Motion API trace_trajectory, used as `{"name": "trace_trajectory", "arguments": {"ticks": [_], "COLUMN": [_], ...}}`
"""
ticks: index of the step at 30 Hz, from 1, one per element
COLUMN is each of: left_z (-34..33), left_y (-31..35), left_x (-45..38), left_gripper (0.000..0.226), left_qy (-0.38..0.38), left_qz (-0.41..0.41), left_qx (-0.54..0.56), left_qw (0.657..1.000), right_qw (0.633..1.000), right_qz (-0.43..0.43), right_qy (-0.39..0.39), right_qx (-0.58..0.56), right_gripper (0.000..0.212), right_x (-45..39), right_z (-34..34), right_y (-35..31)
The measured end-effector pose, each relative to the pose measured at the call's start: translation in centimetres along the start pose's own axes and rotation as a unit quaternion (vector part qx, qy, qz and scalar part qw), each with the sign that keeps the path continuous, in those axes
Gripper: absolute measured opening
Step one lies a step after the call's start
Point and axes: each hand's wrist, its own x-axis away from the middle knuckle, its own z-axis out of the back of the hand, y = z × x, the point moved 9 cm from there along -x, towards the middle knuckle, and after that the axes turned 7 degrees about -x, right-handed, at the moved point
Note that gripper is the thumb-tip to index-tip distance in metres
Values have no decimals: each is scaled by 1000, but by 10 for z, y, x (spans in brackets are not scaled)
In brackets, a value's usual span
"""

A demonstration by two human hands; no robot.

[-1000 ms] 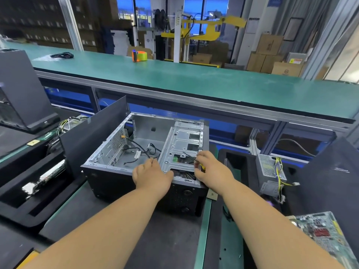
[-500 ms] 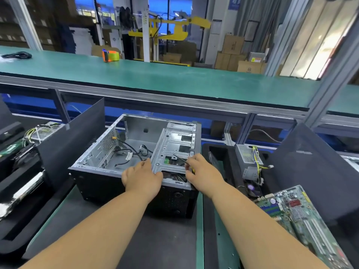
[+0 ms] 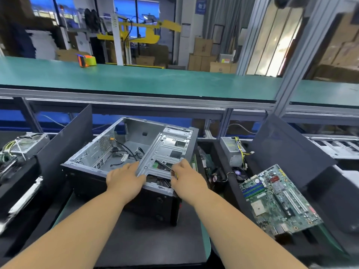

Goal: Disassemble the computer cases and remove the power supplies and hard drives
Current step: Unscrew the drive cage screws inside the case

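The computer case [image 3: 108, 167] lies open on its side on the dark mat of the desk [image 3: 155, 241], straight in front of the person, loose black cables trailing across its bare floor. The left hand [image 3: 124, 179] grips the near corner of the metal drive cage [image 3: 167, 150], fingers curled over its left edge. The right hand [image 3: 187, 176] clasps the cage's near right side (a thin yellow-and-black tool seems pinched in its fingers, though I can't make it out clearly). Just right of the case, a power supply [image 3: 232, 150] with yellow wires stands in a black tray, and a green motherboard [image 3: 279, 199] lies tilted nearer the front. Far back, a tape dispenser [image 3: 86, 60] sits on the green conveyor.
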Motion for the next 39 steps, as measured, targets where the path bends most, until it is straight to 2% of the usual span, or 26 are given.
{"name": "trace_trajectory", "arguments": {"ticks": [14,18,22,25,28,32,35,39], "left_z": [6,5,5,3,1,-1,2,-22], "left_y": [-31,-33,-34,-37,-42,-47,-43,-42], "left_x": [5,5,6,8,17,39,51,56], "left_gripper": [60,60,59,65,71,82,90,114], "left_qy": [-33,-34,-10,-9,11,54,84,1], "left_qz": [-64,-62,-58,-42,11,155,217,298], "left_qx": [-20,-17,-21,-10,9,45,46,187], "left_qw": [997,997,998,999,1000,985,972,936], "right_qw": [1000,1000,999,998,997,997,995,990], "right_qz": [-20,-7,31,50,59,72,66,102], "right_qy": [7,1,-3,-30,-35,-12,-41,-59], "right_qx": [14,20,18,-21,-45,27,57,79], "right_gripper": [23,25,16,17,20,29,29,28], "right_x": [10,0,-11,-26,-45,-77,-102,-107], "right_z": [-10,-7,0,8,21,42,45,35], "right_y": [-27,-26,-25,-17,-1,26,48,58]}}
